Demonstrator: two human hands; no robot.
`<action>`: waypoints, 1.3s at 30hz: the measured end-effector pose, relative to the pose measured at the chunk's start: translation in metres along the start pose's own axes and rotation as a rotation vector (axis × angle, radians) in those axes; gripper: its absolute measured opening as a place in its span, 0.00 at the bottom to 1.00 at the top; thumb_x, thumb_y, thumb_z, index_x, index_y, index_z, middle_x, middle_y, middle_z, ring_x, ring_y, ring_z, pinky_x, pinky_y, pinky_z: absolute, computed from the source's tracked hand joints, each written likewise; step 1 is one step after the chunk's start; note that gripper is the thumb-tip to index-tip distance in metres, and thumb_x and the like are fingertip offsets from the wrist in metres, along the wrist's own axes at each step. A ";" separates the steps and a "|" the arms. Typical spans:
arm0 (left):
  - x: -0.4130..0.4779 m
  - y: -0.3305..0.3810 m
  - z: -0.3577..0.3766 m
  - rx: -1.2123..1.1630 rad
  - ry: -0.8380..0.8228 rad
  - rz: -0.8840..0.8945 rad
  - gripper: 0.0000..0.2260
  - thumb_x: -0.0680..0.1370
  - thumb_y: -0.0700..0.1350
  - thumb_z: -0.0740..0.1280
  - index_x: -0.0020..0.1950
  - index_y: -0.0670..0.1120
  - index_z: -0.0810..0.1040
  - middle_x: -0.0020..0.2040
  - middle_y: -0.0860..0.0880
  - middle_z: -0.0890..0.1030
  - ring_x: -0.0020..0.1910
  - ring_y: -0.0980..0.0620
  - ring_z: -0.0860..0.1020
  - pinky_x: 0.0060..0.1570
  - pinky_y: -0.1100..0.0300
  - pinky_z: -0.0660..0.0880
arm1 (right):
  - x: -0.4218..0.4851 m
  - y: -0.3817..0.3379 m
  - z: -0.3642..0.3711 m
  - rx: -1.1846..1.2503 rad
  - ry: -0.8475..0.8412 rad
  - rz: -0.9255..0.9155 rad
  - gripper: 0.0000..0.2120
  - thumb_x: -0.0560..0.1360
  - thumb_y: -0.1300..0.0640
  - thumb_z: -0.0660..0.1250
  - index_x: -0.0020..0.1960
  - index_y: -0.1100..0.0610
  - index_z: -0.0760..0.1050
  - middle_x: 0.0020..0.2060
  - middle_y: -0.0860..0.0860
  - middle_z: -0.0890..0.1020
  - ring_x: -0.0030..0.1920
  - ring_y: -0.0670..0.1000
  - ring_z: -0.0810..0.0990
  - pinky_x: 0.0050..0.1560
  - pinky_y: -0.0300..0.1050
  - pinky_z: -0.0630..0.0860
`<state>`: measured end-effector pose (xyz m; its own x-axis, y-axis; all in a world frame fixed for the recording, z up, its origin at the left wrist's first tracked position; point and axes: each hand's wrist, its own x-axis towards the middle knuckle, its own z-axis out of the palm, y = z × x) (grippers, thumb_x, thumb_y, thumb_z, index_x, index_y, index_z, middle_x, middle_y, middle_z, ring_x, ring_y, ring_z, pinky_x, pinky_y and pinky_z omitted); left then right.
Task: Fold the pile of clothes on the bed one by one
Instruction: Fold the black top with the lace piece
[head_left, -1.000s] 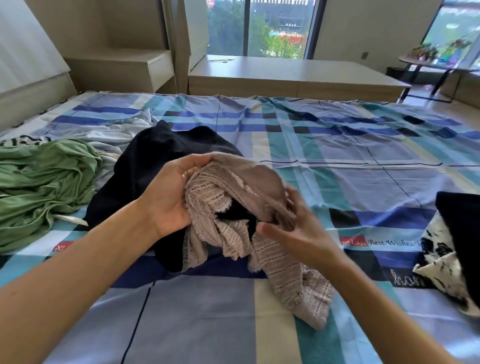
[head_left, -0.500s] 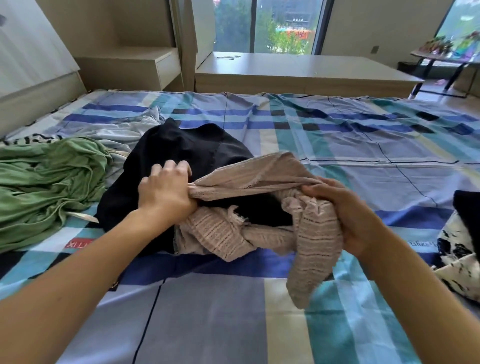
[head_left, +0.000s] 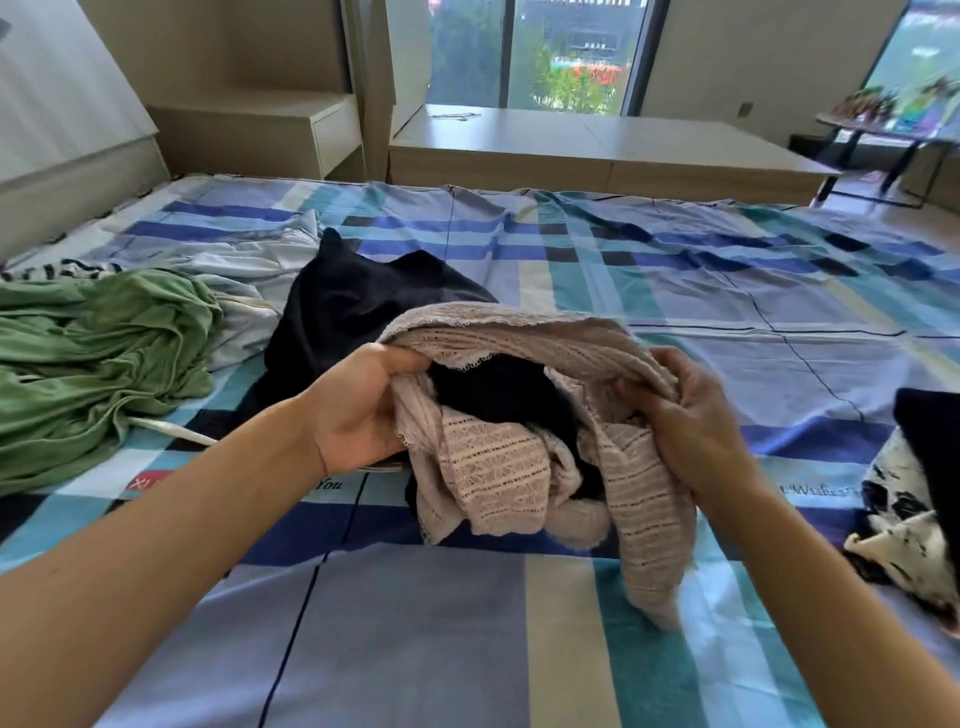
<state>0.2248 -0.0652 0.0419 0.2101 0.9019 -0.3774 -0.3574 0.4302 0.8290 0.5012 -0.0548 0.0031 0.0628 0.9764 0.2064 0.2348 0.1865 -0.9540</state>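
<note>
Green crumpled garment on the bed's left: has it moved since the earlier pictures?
No. The green crumpled garment lies just beyond the sheet's red label, as before.

A beige lace knit garment (head_left: 498, 467) with a dark lining hangs bunched just above the bed (head_left: 415, 623). The left hand (head_left: 358, 415) and right hand (head_left: 691, 421) grip its upper edge. Behind it lies a crumpled black garment (head_left: 358, 306), with a rumpled green garment (head_left: 93, 358) and a pale blue garment (head_left: 249, 270) further left.

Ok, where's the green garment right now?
The green garment lies crumpled at the head view's left, on the bed, left of the black garment with a pale grey garment between them.
</note>
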 end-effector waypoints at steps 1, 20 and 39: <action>-0.003 -0.001 0.003 -0.035 -0.027 0.010 0.17 0.78 0.37 0.58 0.60 0.39 0.82 0.57 0.39 0.84 0.53 0.42 0.84 0.50 0.51 0.83 | 0.000 0.001 0.000 -0.069 0.029 -0.049 0.08 0.77 0.66 0.68 0.52 0.55 0.79 0.41 0.50 0.85 0.39 0.45 0.81 0.42 0.39 0.77; -0.014 -0.011 0.017 0.018 -0.174 0.032 0.10 0.69 0.43 0.67 0.43 0.41 0.87 0.43 0.41 0.86 0.38 0.46 0.85 0.44 0.54 0.83 | -0.012 -0.004 -0.004 -0.350 0.141 0.007 0.30 0.74 0.51 0.75 0.71 0.48 0.67 0.56 0.52 0.78 0.55 0.50 0.78 0.53 0.43 0.74; 0.019 0.012 -0.009 0.813 0.307 0.436 0.18 0.73 0.30 0.71 0.57 0.49 0.78 0.54 0.45 0.84 0.46 0.50 0.83 0.45 0.59 0.78 | -0.028 -0.038 0.004 0.450 0.176 0.242 0.12 0.79 0.62 0.66 0.39 0.53 0.81 0.32 0.47 0.85 0.33 0.45 0.84 0.35 0.42 0.82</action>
<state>0.2162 -0.0426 0.0408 -0.0798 0.9962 0.0345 0.4146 0.0017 0.9100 0.4869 -0.0892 0.0331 0.2348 0.9715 -0.0340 -0.2423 0.0247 -0.9699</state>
